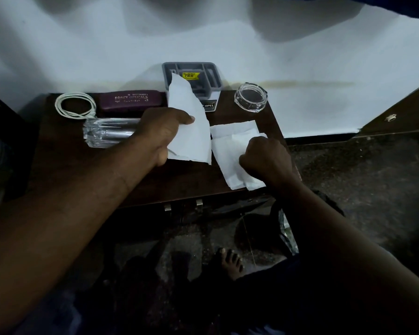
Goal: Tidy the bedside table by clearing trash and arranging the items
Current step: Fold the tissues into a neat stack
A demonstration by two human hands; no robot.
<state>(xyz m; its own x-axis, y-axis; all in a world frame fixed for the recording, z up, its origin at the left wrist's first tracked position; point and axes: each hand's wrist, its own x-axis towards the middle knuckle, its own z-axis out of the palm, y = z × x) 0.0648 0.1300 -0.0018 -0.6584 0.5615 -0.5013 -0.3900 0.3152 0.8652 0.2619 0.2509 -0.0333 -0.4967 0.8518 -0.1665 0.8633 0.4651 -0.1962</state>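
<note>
Left hand (163,135), thumb-pinch on paper sheet (191,139); right hand (264,160), curled fingers on tissue (228,151)

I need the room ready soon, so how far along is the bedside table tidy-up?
Seemingly done: coiled white cable, maroon spectacle case, grey compartment box and clear glass dish line the back edge. In hand: the left-hand grip holds a torn white paper sheet; the right-hand grip grips a flat white tissue. Left: bin both papers, sort the clear plastic packet.
</note>
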